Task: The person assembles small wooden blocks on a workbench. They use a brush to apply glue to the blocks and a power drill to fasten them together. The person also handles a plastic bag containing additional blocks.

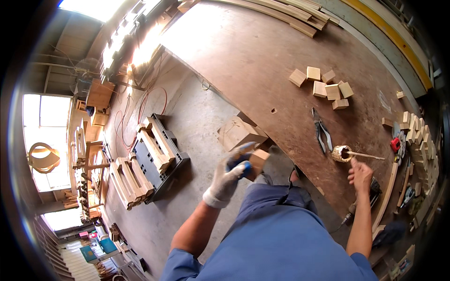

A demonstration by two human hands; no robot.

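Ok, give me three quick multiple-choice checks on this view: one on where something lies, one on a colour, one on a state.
1. Where do the pliers lie?
A. on the workbench
B. on the floor
C. on the black pallet

2. What colour is the glove on the left hand?
A. red
B. light grey with blue
C. black

3. What is the left hand doing?
A. resting empty
B. holding a wooden block
C. holding a brush

Answers:
1. A, the pliers lie flat on the brown top beside the small pot.
2. B, the glove is pale with blue at the fingers.
3. B, the gloved fingers close round the block, while the bare right hand stays near the pot.
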